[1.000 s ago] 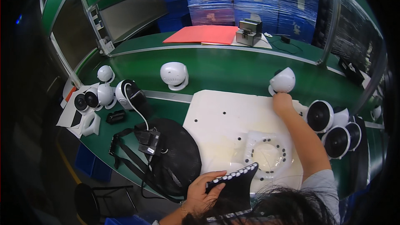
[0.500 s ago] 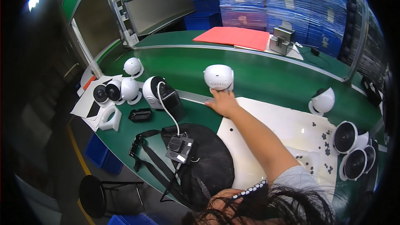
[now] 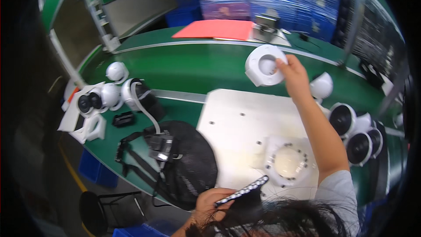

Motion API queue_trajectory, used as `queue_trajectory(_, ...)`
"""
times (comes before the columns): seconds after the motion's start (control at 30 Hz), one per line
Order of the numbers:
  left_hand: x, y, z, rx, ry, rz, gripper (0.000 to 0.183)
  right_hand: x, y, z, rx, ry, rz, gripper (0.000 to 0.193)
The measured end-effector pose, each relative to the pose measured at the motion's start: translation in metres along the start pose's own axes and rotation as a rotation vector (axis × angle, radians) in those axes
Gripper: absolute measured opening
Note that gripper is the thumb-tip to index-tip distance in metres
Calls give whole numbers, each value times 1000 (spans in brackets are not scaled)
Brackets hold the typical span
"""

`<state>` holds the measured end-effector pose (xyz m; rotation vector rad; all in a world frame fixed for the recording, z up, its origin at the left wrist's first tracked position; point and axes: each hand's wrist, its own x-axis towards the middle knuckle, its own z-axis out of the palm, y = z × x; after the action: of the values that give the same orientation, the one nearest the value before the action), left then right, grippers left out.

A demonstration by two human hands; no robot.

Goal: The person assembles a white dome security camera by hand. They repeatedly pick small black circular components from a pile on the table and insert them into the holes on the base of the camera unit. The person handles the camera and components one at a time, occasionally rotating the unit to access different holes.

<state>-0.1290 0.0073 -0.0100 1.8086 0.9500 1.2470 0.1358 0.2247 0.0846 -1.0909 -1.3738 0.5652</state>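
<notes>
Gripping well apart, right fingers [image 3: 285, 66] clamp a white device [image 3: 253, 69], left fingers [image 3: 222, 192] a black sheet [image 3: 251, 199].

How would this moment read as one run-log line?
left hand: holding black sheet edged with white round dots | right hand: gripping rounded white plastic unit with round opening, held up | nearby: flat white board

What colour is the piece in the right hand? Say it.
White. The piece in the right hand shows in the head view.
</notes>
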Motion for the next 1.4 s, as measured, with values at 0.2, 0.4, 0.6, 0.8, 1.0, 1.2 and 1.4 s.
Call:
queue_trajectory(0.2, -6, 0, 9, -88, -201, 31, 22, -134, -60, -114, 450, -22, 460, 22)
queue_trajectory(0.4, 13, 49, 45, -94, -298, 90, 19, -196, -47, -117, 479, -139, 729, 31)
queue_trajectory(0.6, 41, 68, 80, -148, -280, -6, 20, -206, -57, -145, -242, -127, -14, 49)
queue_trajectory(0.8, 57, 74, 104, -191, -210, -17, 17, -207, -87, -138, -443, -364, -441, 42)
queue_trajectory(1.0, 56, 56, 103, -49, -270, 36, 13, -209, -79, -136, -425, -417, -409, 30)
queue_trajectory(1.2, 52, 49, 96, -42, -275, 89, 17, -212, -68, -126, -452, -336, -583, 23)
queue_trajectory(1.4, 54, 49, 94, 1, -239, 237, 19, -211, -74, -125, -603, -307, -753, 22)
